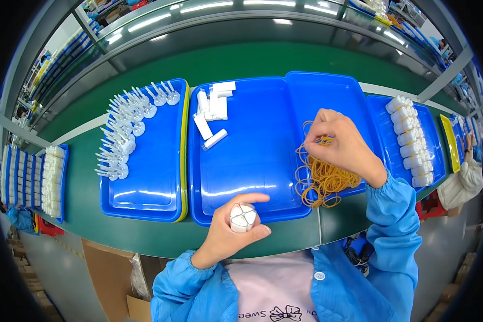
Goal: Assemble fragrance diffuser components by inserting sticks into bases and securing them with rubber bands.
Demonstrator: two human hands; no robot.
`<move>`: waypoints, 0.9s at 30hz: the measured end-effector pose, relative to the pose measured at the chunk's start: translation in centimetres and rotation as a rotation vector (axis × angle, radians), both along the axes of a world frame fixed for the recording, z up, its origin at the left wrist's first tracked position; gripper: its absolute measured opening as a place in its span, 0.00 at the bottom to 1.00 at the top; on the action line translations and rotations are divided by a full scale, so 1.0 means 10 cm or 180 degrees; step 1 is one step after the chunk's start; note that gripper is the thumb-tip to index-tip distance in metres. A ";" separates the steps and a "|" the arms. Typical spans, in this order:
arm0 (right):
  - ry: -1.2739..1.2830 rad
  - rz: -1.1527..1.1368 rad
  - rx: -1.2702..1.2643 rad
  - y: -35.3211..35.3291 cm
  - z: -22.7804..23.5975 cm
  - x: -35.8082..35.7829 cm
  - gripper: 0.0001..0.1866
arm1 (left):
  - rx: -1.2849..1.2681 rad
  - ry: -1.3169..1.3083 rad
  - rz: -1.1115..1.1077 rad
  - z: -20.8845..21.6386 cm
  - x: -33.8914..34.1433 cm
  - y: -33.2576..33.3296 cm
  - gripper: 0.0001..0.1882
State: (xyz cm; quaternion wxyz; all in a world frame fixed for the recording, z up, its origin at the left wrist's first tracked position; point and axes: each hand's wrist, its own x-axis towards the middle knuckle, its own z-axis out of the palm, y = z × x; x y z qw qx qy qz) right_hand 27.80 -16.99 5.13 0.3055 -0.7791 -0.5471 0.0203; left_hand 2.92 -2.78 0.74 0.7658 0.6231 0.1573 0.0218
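My left hand (228,231) is wrapped round a bundle of white pieces (242,217), held over the near edge of the middle blue tray (241,161). The bundle's top is round, split by thin dark seams into several wedge-like ends. Over the right-hand blue tray (327,88), my right hand (341,140) pinches at the upper part of a heap of tan rubber bands (327,180). A thin band loops out beside its fingertips; the fingers partly hide what is between them. Several loose white tube-like pieces (216,110) lie at the middle tray's far left corner.
Clear plastic pieces with upright stems (124,140) line the left blue tray (145,196), stacked on a yellow one. Banded white bundles (410,139) fill part of a far-right tray. More filled trays (35,180) stand at far left. Another person's sleeve (464,180) shows at right.
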 end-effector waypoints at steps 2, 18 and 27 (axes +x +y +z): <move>0.0199 -0.0128 0.0094 0.00 0.09 -0.07 0.04 | 0.0160 -0.0188 0.0135 -0.04 0.03 -0.06 0.41; -0.0886 0.1460 0.0699 -0.19 0.05 -1.51 0.04 | 0.0765 -0.0446 0.0047 0.03 0.42 -0.21 0.13; 0.0705 0.1462 0.0712 -0.37 0.05 -1.03 0.06 | -0.2772 -0.0843 0.0198 -0.02 0.09 -0.04 0.28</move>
